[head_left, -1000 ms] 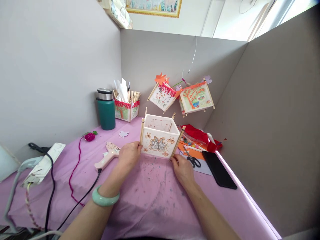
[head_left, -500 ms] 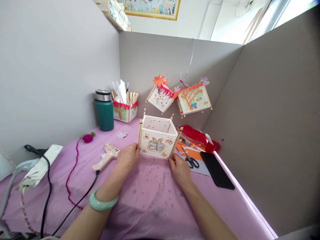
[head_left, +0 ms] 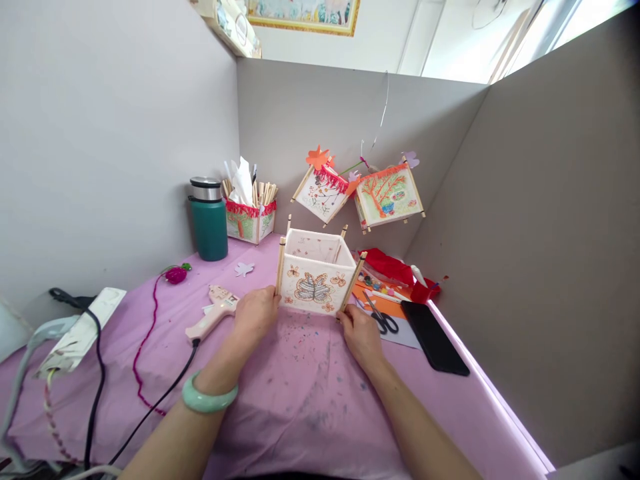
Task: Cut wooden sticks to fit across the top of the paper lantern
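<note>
A white open-topped paper lantern box (head_left: 314,285), with wooden sticks at its corners and a butterfly drawn on the front panel, is between my hands. My left hand (head_left: 257,312) pinches the bottom of its front left stick. At the lower end of the front right stick, the fingers of my right hand (head_left: 361,331) are closed on the box. A pink glue gun (head_left: 214,316) lies just left of my left hand. Black-handled scissors (head_left: 384,321) rest beside my right hand on coloured paper.
A green flask (head_left: 210,230) and a decorated box of sticks (head_left: 253,223) stand at the back left. Two decorated lanterns (head_left: 390,197) hang behind. A black phone (head_left: 434,339) lies right. Purple yarn (head_left: 176,275), a power strip (head_left: 83,330) and cables are on the left.
Both hands keep their hold on the lantern box, which stays in nearly the same place. The view has shifted very slightly.
</note>
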`<state>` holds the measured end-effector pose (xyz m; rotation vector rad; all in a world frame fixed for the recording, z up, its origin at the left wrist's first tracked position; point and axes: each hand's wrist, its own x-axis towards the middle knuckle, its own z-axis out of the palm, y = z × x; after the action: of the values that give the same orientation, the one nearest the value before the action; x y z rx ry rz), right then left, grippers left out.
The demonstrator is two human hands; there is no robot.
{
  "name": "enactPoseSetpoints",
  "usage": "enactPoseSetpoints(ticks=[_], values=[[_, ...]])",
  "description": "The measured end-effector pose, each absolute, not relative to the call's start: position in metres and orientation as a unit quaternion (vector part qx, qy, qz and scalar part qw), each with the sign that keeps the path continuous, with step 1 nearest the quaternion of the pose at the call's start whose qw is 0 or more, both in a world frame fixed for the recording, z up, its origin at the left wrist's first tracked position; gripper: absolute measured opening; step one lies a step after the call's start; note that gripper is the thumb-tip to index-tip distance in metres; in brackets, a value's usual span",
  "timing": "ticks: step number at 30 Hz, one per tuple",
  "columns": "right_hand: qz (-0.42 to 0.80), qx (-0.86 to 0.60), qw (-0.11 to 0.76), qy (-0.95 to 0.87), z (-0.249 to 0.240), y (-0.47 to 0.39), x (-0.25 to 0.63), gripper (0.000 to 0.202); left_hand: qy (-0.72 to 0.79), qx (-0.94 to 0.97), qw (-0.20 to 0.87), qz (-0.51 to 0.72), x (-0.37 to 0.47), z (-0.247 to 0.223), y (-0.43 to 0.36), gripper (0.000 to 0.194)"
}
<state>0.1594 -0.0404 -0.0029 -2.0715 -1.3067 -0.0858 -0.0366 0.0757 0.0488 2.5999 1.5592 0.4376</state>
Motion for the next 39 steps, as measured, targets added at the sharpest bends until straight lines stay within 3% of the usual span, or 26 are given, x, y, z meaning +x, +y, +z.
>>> enactPoseSetpoints(ticks=[4,8,12,16,20,26,32,39], values=[[-0.003,-0.778,0.39,-0.493,-0.002,-0.044,0.161,0.024,0.501,0.841,0.089,0.181,-0.04,0.055,0.074,0.029],[-0.043,-0.749,0.463,-0.472,0.009,-0.047,0.163,0.037,0.457,0.811,0.141,0.336,-0.041,0.068,0.073,0.034],[-0.063,-0.731,0.494,-0.466,0.025,-0.046,0.163,0.037,0.397,0.772,0.182,0.462,-0.039,0.084,0.081,0.037],[-0.056,-0.728,0.49,-0.476,0.03,-0.044,0.163,0.037,0.329,0.684,0.361,0.542,-0.027,0.096,0.109,0.049],[-0.076,-0.731,0.466,-0.492,0.023,-0.041,0.162,0.036,0.33,0.616,0.512,0.5,-0.002,0.102,0.153,0.042],[-0.081,-0.739,0.444,-0.501,0.018,-0.038,0.162,0.029,0.28,0.641,0.568,0.435,0.03,0.103,0.198,0.04],[-0.097,-0.742,0.435,-0.501,0.019,-0.036,0.163,0.028,0.245,0.648,0.582,0.425,0.038,0.1,0.206,0.047],[-0.045,-0.747,0.457,-0.48,0.031,-0.026,0.187,0.028,0.241,0.653,0.537,0.477,0.014,0.105,0.179,0.041]])
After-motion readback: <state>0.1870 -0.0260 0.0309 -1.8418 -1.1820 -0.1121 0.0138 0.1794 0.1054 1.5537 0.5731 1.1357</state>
